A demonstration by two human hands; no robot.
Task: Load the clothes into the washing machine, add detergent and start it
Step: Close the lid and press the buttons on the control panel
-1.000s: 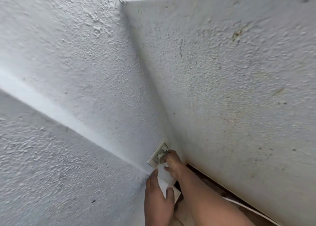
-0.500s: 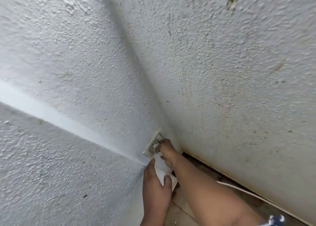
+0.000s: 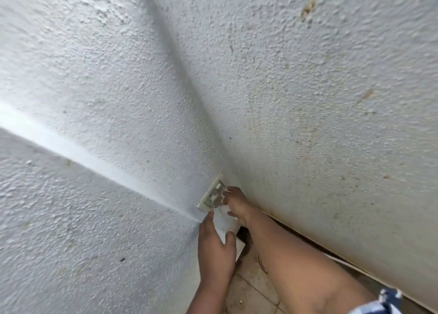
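Low in the corner of two white textured walls sits a white socket plate [image 3: 206, 196]. My right hand [image 3: 237, 205] reaches to it, fingertips pinched on a pale plug [image 3: 216, 199] at the socket face. I cannot tell how deep the plug sits. Just below, my left hand [image 3: 216, 249] clasps a flat white piece [image 3: 226, 223] that leans against the wall, with the thumb over its near edge. No washing machine, clothes or detergent are in view.
The left wall [image 3: 99, 147] and the stained right wall [image 3: 331, 124] meet right behind the socket. A dark gap [image 3: 296, 230] runs along the foot of the right wall. Beige floor tiles [image 3: 251, 285] show between my forearms.
The view has tilted, so the hands sit higher in the frame. My right fingers have shifted on the socket and the plug now shows between them. My left hand keeps its hold.
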